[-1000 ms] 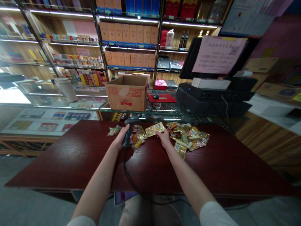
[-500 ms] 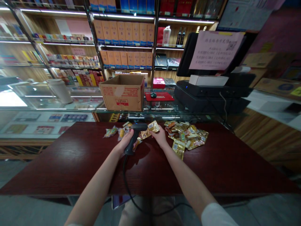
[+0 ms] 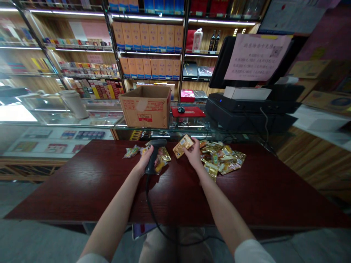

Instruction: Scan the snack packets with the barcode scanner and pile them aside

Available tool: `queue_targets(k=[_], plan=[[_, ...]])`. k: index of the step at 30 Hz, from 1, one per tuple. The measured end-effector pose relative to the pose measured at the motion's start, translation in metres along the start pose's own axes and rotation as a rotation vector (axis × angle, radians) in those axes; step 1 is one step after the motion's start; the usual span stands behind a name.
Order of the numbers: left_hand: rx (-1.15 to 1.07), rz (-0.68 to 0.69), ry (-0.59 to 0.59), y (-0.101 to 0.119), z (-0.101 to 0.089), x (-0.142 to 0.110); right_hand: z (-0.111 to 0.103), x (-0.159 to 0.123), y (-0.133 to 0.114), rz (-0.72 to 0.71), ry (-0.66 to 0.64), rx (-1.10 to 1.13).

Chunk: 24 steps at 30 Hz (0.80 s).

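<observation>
The left hand (image 3: 145,161) is clenched around the grip of a black plastic corded handheld barcode scanner (image 3: 155,155), whose head sits just beside a small heap of gold foil snack packets (image 3: 163,157) on the dark red wooden counter top (image 3: 68,182). The right hand (image 3: 194,155) grasps a flat gold foil packet (image 3: 182,146) in its fingers, tilted and raised clear of the wood, near a larger heap of gold foil packets (image 3: 222,159). Half a second earlier that packet was down at the fingertips, close to the wood, and the scanner's head pointed more sideways. The risks look small but real: slick foil could slide out of the fingers and drop among the other packets, and the black cable (image 3: 153,208) trailing over the counter edge could catch on something below and tug the scanner if the left hand swings too far.
</observation>
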<state>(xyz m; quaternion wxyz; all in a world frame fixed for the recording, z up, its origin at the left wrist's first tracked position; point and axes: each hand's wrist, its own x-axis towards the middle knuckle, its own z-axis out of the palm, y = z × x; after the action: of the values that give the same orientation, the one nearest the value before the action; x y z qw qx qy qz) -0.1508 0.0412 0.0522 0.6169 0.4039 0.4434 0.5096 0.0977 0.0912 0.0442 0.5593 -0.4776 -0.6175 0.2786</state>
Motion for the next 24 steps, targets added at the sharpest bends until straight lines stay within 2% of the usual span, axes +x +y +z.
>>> queue_targets(k=[2, 4, 7, 10, 12, 14, 18, 20, 22, 24], plan=[[0.029, -0.006, 0.045, 0.001, -0.012, 0.005, -0.02, 0.007, 0.0, -0.033, 0.058, -0.148], [0.048, -0.005, 0.102, 0.002, -0.022, 0.009, -0.042, 0.012, 0.002, -0.039, 0.127, -0.397], [0.036, -0.002, 0.179, 0.0, -0.031, 0.013, -0.069, 0.015, 0.008, 0.06, 0.269, -0.733], [0.036, -0.006, 0.207, -0.002, -0.031, 0.015, -0.078, 0.015, 0.013, 0.112, 0.421, -0.867], [0.046, -0.008, 0.218, -0.003, -0.029, 0.015, -0.07, 0.013, 0.012, 0.061, 0.41, -0.858], [0.049, -0.009, 0.225, -0.001, -0.026, 0.013, -0.05, 0.007, 0.006, -0.04, 0.233, -0.801], [0.052, -0.039, 0.179, 0.004, -0.025, 0.009, 0.006, -0.022, -0.008, -0.243, -0.417, -0.676], [0.045, -0.058, 0.16, 0.006, -0.025, 0.008, 0.029, -0.037, -0.012, -0.268, -0.637, -0.691], [0.036, -0.071, 0.165, 0.007, -0.025, 0.008, 0.04, -0.045, -0.014, -0.261, -0.707, -0.707], [0.035, -0.087, 0.181, 0.007, -0.025, 0.008, 0.041, -0.045, -0.016, -0.25, -0.675, -0.748]])
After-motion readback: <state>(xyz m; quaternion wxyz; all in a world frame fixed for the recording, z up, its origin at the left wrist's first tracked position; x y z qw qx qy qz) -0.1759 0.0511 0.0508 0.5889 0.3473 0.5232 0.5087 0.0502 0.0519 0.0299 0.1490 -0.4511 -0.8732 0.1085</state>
